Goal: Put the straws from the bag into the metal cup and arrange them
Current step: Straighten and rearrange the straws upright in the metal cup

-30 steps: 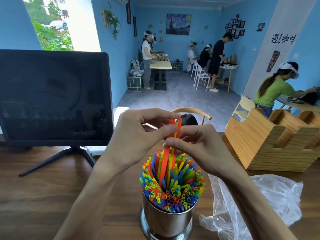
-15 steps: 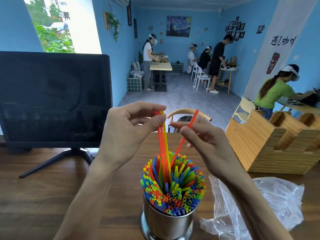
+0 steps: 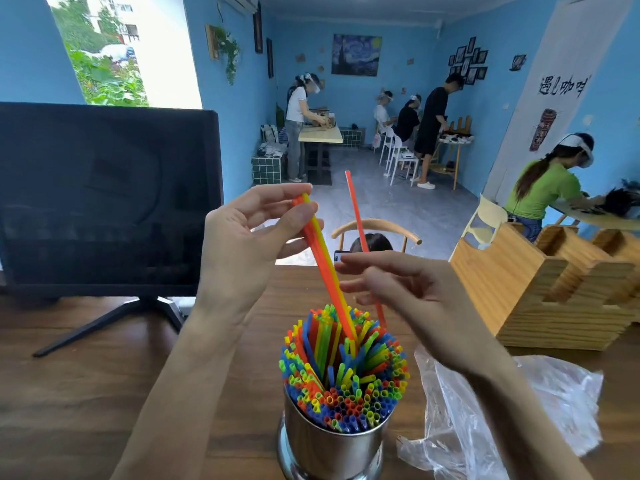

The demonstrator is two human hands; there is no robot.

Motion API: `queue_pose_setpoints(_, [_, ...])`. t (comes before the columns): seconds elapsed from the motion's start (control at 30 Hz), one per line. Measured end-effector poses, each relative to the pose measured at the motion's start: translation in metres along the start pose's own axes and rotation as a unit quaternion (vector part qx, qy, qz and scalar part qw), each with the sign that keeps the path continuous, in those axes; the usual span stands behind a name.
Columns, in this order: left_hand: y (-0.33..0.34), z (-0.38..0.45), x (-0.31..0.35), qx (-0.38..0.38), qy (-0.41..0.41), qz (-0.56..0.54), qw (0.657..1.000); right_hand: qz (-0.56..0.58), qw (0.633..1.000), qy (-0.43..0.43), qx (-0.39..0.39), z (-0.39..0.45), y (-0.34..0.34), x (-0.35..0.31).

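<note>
Metal cup (image 3: 332,445): polished steel, upright on the wooden surface (image 3: 86,393) at bottom centre, packed with coloured straws (image 3: 346,372) standing on end in red, orange, yellow, green and blue.

Left hand (image 3: 249,251): raised above and to the left of the cup. Its fingers (image 3: 301,216) are closed with the thumb on the upper ends of an orange and yellow straw pair (image 3: 327,271), which slants down so that its lower ends sit among the packed straws.

Right hand (image 3: 408,289): just right of the pair, above the cup. Fingers pinched on a single red straw (image 3: 355,213), near upright, its top well above the hand and its lower end at the bundle's rim.

Plastic bag (image 3: 519,410): clear, crumpled, lying on the surface just right of the cup.

Monitor (image 3: 104,199): dark screen, on a stand, left.

Wooden holder (image 3: 554,289): slotted, on the surface to the right.
</note>
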State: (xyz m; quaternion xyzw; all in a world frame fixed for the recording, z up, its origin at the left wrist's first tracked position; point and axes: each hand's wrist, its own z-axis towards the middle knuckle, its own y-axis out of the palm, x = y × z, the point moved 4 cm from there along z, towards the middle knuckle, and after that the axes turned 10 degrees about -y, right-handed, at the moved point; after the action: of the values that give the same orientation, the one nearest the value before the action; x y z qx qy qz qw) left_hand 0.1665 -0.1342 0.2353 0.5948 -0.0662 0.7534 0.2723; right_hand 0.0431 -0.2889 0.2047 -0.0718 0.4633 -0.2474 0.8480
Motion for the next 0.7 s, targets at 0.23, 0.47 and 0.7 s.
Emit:
queue_pose_setpoints(0.23, [0.002,0.004,0.001,0.036,0.030,-0.006,0.999,-0.049,0.999,-0.006,0.012,-0.003,0.024,0.015])
queue_pose_setpoints(0.47, [0.005,0.001,0.000,0.060,0.052,-0.020,0.997,-0.012,1.000,0.004,-0.021,-0.005,0.027,0.015])
queue_pose_setpoints(0.7, [0.009,0.000,0.016,0.040,0.103,-0.030,0.993,0.015,0.999,0.034,-0.038,-0.007,0.020,0.017])
